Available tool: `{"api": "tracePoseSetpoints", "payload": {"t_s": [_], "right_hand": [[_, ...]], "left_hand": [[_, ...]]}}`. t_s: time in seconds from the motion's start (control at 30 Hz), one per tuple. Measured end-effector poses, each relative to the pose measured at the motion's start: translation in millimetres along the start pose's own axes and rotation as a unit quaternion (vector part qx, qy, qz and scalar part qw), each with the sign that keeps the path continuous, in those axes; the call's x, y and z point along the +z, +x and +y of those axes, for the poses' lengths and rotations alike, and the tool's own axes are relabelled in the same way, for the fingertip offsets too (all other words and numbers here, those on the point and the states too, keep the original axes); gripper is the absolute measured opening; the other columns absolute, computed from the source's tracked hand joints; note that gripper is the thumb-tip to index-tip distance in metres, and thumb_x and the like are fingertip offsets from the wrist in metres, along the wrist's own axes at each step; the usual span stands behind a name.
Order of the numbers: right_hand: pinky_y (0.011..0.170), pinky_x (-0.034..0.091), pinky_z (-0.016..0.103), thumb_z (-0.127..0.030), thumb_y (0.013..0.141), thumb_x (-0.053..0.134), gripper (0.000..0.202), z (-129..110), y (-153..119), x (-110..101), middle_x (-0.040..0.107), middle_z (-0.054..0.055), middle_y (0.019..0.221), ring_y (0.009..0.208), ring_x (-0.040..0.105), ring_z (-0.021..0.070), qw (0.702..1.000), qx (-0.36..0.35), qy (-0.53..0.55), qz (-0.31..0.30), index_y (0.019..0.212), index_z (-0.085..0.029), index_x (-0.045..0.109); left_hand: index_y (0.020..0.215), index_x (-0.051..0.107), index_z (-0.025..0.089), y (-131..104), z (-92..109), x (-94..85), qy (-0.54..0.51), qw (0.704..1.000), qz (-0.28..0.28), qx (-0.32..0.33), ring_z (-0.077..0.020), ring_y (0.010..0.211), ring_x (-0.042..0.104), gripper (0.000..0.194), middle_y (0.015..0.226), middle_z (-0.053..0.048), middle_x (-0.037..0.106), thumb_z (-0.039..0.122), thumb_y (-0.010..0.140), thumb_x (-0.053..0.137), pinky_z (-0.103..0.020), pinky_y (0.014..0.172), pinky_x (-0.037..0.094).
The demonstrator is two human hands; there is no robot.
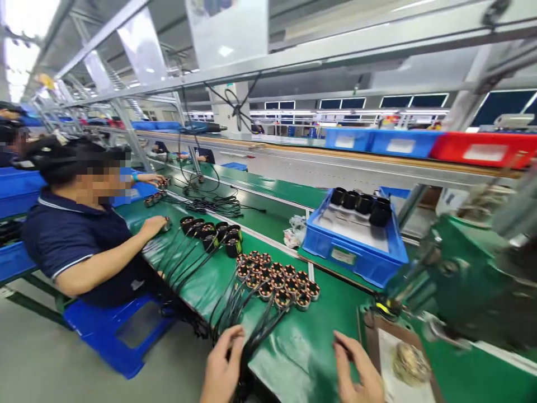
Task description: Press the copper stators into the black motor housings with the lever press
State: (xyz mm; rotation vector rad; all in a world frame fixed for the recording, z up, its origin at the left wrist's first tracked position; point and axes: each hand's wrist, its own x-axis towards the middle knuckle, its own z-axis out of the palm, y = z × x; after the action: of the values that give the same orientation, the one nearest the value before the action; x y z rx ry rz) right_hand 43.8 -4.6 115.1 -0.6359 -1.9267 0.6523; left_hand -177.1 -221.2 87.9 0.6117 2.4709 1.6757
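Held the left hand (222,366) beside the black cables (260,334), with fingers curled nearly closed, any grip unclear; held the right hand (361,374) farther off rightward, with fingers slightly parted, any grip unclear. Saw the cables run forward-right along the tabletop (293,350) to copper-wound rings (302,305).

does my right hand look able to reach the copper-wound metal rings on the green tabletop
Probably yes: the copper-wound metal rings sit ahead and left of the right hand, with only green tabletop visible between.
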Motion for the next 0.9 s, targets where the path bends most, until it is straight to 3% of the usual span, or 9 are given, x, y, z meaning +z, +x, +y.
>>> {"api": "tracePoseSetpoints", "payload": {"t_s": [0.1,0.2,0.3,0.37,0.43,0.57,0.7,0.77,0.9], "right_hand": [[0.089,0.061,0.027,-0.034,0.105,0.047,0.033,-37,64,108,0.073,0.01,0.116,0.102,0.072,0.0179,0.983,-0.037,0.037,-0.178,0.119,-0.017,0.071],[0.104,0.056,0.037,-0.03,0.103,0.042,0.043,-65,135,214,0.069,0.013,0.125,0.115,0.068,0.0216,0.944,-0.011,-0.008,-0.329,0.139,-0.014,0.06],[0.114,0.048,0.042,-0.034,0.1,0.051,0.058,-89,185,311,0.061,0.018,0.139,0.131,0.059,0.0266,0.919,-0.02,-0.041,-0.392,0.153,-0.011,0.045],[0.114,0.047,0.047,-0.041,0.098,0.057,0.07,-104,199,364,0.052,0.022,0.146,0.136,0.054,0.0322,0.905,-0.012,-0.069,-0.42,0.158,-0.011,0.037],[0.108,0.049,0.052,-0.043,0.092,0.065,0.081,-118,201,404,0.045,0.026,0.15,0.134,0.054,0.0378,0.891,0.007,-0.104,-0.442,0.16,-0.012,0.033],[0.098,0.053,0.055,-0.035,0.084,0.07,0.082,-133,192,445,0.031,0.033,0.155,0.133,0.05,0.0432,0.88,0.056,-0.167,-0.441,0.154,-0.008,0.036],[0.092,0.054,0.051,-0.035,0.09,0.061,0.064,-127,185,452,0.05,0.027,0.133,0.121,0.057,0.0391,0.885,0.085,-0.187,-0.418,0.146,-0.009,0.044],[0.092,0.054,0.05,-0.034,0.092,0.057,0.058,-122,182,453,0.052,0.024,0.13,0.121,0.056,0.0389,0.893,0.088,-0.187,-0.4,0.144,-0.01,0.046],[0.092,0.054,0.049,-0.038,0.093,0.06,0.071,-117,178,455,0.051,0.023,0.132,0.122,0.056,0.0394,0.905,0.089,-0.176,-0.377,0.153,-0.011,0.035]], "left_hand": [[0.108,0.072,0.025,52,-60,-65.9,0.083,0.988,0.129,-0.016,-0.0333,0.098,0.076,0.051,0.109,-0.01,0.08,0.068,0.085,0.056,-0.05,0.091,0.062],[0.116,0.067,0.025,101,-96,-104.8,0.153,0.969,0.193,0.012,-0.0366,0.113,0.071,0.046,0.121,-0.013,0.075,0.06,0.089,0.053,-0.056,0.103,0.057],[0.124,0.062,0.024,145,-115,-116.4,0.196,0.956,0.209,0.059,-0.0372,0.127,0.065,0.046,0.13,-0.016,0.07,0.054,0.091,0.051,-0.057,0.111,0.051],[0.127,0.061,0.022,169,-123,-113.6,0.221,0.953,0.191,0.081,-0.0363,0.129,0.064,0.046,0.134,-0.017,0.068,0.051,0.093,0.049,-0.056,0.113,0.05],[0.129,0.06,0.02,187,-129,-107.9,0.25,0.95,0.165,0.087,-0.0361,0.129,0.064,0.047,0.135,-0.018,0.069,0.048,0.094,0.047,-0.055,0.11,0.051],[0.127,0.063,0.019,206,-135,-104.8,0.303,0.944,0.109,0.068,-0.0369,0.116,0.071,0.048,0.121,-0.016,0.076,0.048,0.095,0.044,-0.053,0.098,0.055],[0.121,0.067,0.02,222,-126,-111.4,0.29,0.952,0.055,0.087,-0.0304,0.101,0.076,0.044,0.11,-0.011,0.08,0.047,0.1,0.039,-0.042,0.087,0.06],[0.124,0.067,0.02,240,-111,-108.2,0.287,0.95,0.052,0.113,-0.0285,0.104,0.076,0.043,0.114,-0.011,0.079,0.04,0.103,0.035,-0.04,0.087,0.061],[0.14,0.058,0.016,306,-60,-82.2,0.316,0.925,0.001,0.213,-0.0292,0.133,0.062,0.047,0.14,-0.016,0.067,0.019,0.098,0.037,-0.046,0.114,0.048]]}}
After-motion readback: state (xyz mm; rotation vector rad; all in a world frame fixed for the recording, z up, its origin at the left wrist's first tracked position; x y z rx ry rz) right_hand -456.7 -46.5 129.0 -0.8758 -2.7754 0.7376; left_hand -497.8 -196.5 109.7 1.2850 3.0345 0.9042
